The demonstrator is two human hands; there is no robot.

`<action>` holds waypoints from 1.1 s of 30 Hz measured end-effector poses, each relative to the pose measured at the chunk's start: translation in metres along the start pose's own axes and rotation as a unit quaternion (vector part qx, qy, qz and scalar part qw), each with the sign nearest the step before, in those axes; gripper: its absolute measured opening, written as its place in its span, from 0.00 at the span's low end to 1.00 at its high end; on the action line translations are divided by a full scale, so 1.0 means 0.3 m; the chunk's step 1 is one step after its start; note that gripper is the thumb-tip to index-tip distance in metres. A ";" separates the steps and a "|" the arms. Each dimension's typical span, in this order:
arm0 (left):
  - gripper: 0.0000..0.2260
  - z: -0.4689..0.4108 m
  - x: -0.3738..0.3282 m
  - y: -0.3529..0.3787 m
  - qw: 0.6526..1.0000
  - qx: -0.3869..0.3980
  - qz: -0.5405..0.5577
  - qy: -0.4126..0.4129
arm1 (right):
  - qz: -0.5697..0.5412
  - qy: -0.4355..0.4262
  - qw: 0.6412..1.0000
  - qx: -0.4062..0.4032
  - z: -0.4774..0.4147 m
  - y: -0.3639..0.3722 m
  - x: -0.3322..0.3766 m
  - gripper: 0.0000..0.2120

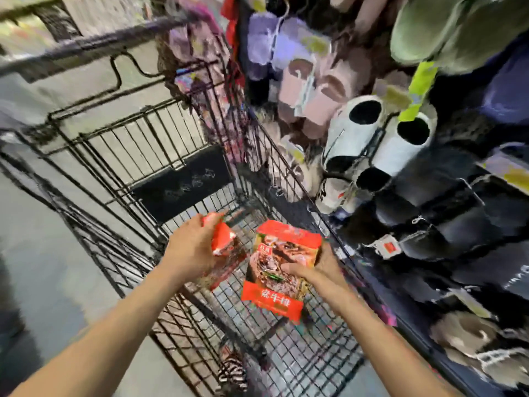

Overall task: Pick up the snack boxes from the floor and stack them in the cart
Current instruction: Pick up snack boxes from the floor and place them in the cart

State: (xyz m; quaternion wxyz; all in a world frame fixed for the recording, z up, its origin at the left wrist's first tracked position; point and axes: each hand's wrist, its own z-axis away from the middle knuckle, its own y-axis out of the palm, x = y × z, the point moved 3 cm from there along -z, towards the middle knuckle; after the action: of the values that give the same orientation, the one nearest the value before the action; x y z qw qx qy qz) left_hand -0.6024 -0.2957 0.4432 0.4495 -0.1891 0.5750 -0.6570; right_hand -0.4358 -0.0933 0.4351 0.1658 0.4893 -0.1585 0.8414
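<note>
2 snack boxes are held above the cart (120, 156), 1 in each hand, and neither has been set down yet. The left hand (191, 249) is curled round the left snack box (224, 239), which is turned edge-on so that mostly its red end is seen; its lower part is hidden behind the hand and blurred. The right hand (323, 270) grips the right snack box (274, 282) by its right edge, the thumb laid across the printed face and the other fingers hidden behind it. This box is held face-up, its long axis running away from the hand's wrist toward the far end of the cart, slightly tilted. The wire basket floor (300, 353) lies directly below both hands, so the coming move is judged to be a straight lowering, and the right hand appears a little nearer to it. A striped item (232, 368) below the left forearm cannot be identified. No box is seen lying in the basket. Slippers (372, 133) hang beyond the right hand, just beside the cart wall.
</note>
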 end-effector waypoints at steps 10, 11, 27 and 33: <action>0.42 -0.351 0.306 0.364 0.999 0.031 -0.030 -0.026 | 0.135 -0.054 0.985 0.095 -0.654 0.194 -0.228 0.41; 0.42 -0.366 0.322 0.391 0.999 0.024 -0.036 -0.024 | 0.146 -0.061 0.981 0.109 -0.698 0.212 -0.250 0.43; 0.50 -0.343 0.402 0.590 0.953 -0.104 0.050 -0.282 | 0.136 -0.038 0.966 0.217 -1.012 0.396 -0.366 0.24; 0.51 -0.305 0.380 0.654 0.845 -0.189 0.352 -0.354 | 0.130 0.001 0.978 0.165 -0.989 0.439 -0.334 0.31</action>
State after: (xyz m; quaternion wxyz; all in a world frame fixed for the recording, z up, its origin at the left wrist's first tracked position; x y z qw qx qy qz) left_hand -0.6590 -0.3215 0.2064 0.7791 -0.2746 0.5182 -0.2214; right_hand -0.6751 -0.0961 0.1939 -0.0279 0.4847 -0.0792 0.8706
